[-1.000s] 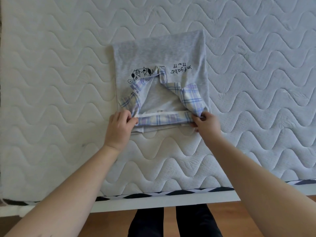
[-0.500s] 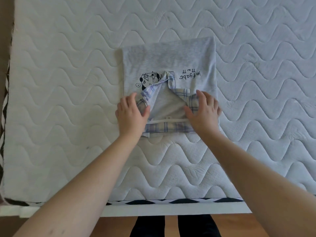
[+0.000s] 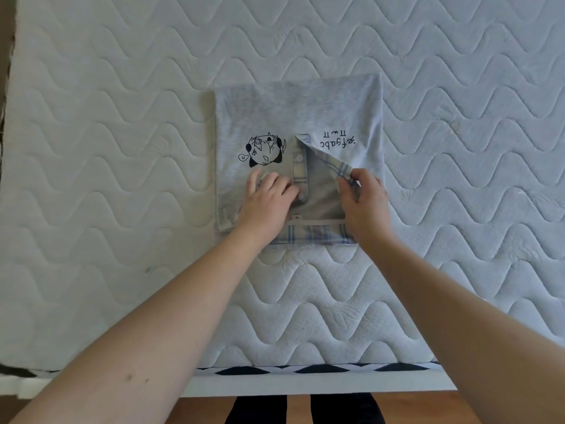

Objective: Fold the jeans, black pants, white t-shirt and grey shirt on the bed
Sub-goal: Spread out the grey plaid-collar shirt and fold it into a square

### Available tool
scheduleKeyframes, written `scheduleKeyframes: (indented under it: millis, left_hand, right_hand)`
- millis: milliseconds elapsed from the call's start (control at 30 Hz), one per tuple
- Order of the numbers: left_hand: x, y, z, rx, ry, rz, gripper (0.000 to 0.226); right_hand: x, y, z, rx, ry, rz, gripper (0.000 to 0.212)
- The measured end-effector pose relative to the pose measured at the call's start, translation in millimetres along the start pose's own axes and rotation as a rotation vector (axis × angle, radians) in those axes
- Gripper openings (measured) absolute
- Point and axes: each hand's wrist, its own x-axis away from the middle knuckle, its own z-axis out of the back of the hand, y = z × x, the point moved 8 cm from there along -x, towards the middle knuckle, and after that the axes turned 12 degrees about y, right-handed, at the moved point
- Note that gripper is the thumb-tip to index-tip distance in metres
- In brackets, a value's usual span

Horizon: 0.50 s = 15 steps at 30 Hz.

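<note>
The grey shirt [image 3: 293, 111] lies folded into a rectangle at the middle of the bed, collar end towards me, with a black cartoon print and upside-down lettering on it. Its plaid collar [image 3: 308, 234] runs along the near edge. My left hand [image 3: 269, 197] lies flat with spread fingers on the left collar side, pressing it against the button placket. My right hand [image 3: 363, 200] pinches the tip of the right plaid collar flap [image 3: 339, 168] and holds it lifted off the shirt. The jeans, black pants and white t-shirt are out of view.
The white quilted mattress [image 3: 122, 179] fills most of the view. Its near edge has a black-and-white zigzag trim [image 3: 305, 369] over a white bed frame. Below are a wooden floor and my dark-trousered legs [image 3: 305, 411].
My left hand has flattened the left collar side down against the placket. My right hand went from lying on the right collar flap to pinching its tip and raising it.
</note>
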Motion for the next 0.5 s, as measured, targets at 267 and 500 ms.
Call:
scheduleKeyframes:
  millis: [267, 500]
  left_hand:
    - [-13.8, 2.7, -16.1, 0.130, -0.097, 0.018, 0.036]
    - [5.2, -19.4, 9.4, 0.335, 0.108, 0.120, 0.023]
  right_hand:
    - [3.6, -13.3, -11.4, 0.122, 0.005, 0.269, 0.018]
    - [21.7, -3.0, -50.3, 0.412, -0.301, 0.516, 0.042]
